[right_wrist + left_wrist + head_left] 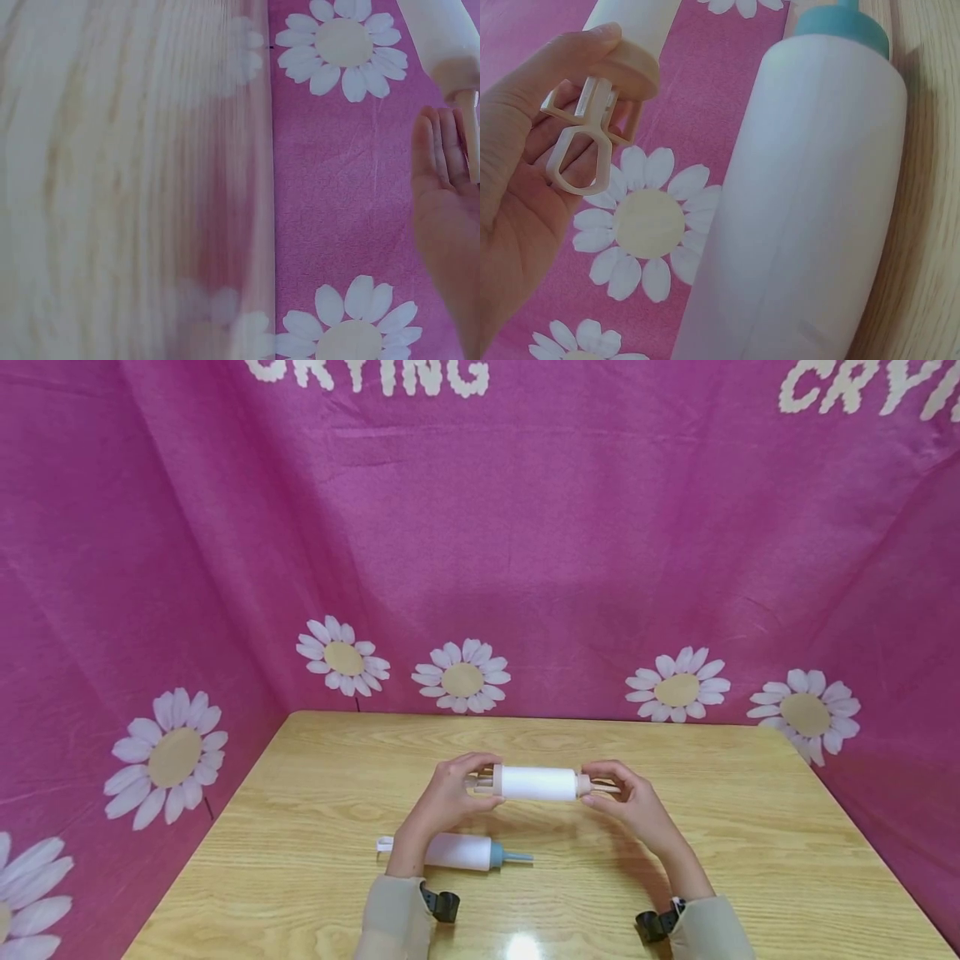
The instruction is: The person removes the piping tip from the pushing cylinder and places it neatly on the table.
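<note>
Syringe-style dispenser (538, 783) seems mid-handling, my left grip (450, 793) pinching its handle end (497, 780), right grip (637, 802) its nozzle end (582, 785); the next move needs level support.

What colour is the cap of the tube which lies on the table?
The cap is blue-green; it shows best in the left wrist view.

Magenta daisy-print cloth (555, 543) behind wood-grain table (750, 810); bright glare (522, 947) on top.
</note>
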`<state>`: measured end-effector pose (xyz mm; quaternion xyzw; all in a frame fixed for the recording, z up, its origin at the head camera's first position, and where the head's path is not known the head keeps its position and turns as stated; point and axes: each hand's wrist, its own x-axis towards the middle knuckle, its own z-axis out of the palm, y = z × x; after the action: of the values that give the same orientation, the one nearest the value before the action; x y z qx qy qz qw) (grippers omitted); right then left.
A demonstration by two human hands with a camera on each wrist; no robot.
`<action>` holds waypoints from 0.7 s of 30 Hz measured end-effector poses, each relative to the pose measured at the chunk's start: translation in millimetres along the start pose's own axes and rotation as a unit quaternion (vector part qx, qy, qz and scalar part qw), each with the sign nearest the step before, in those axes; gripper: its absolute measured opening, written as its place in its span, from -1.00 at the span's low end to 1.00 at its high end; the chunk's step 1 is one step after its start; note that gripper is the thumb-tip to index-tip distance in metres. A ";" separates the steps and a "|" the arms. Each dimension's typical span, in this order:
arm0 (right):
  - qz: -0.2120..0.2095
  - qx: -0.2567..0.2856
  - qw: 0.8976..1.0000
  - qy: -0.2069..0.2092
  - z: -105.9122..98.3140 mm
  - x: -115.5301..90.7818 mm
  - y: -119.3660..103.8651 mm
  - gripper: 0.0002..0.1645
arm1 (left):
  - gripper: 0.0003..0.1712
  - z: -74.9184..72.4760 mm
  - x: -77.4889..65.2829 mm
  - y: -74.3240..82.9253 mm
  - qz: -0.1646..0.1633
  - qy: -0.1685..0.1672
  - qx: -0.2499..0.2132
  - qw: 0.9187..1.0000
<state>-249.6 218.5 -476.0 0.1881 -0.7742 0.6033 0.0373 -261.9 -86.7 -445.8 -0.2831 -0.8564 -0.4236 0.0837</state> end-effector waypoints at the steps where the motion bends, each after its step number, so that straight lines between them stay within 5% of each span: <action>1: 0.011 -0.005 1.000 0.003 -0.6 0.1 -0.3 -0.52 | -0.44 0.0 0.1 0.2 0.001 0.000 0.001 1.000; 8: 0.098 -0.048 0.994 0.008 -2.7 4.6 -3.1 -0.49 | -0.43 -0.7 0.7 1.3 0.004 -0.006 0.001 1.000; 21: 0.083 -0.027 0.996 -0.022 -1.6 1.6 -2.4 -0.62 | -0.42 0.4 0.4 0.3 -0.008 -0.008 0.009 1.000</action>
<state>-250.6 219.1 -472.9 0.1352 -0.8040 0.5786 -0.0254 -262.0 -86.0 -445.6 -0.2792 -0.8628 -0.4146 0.0761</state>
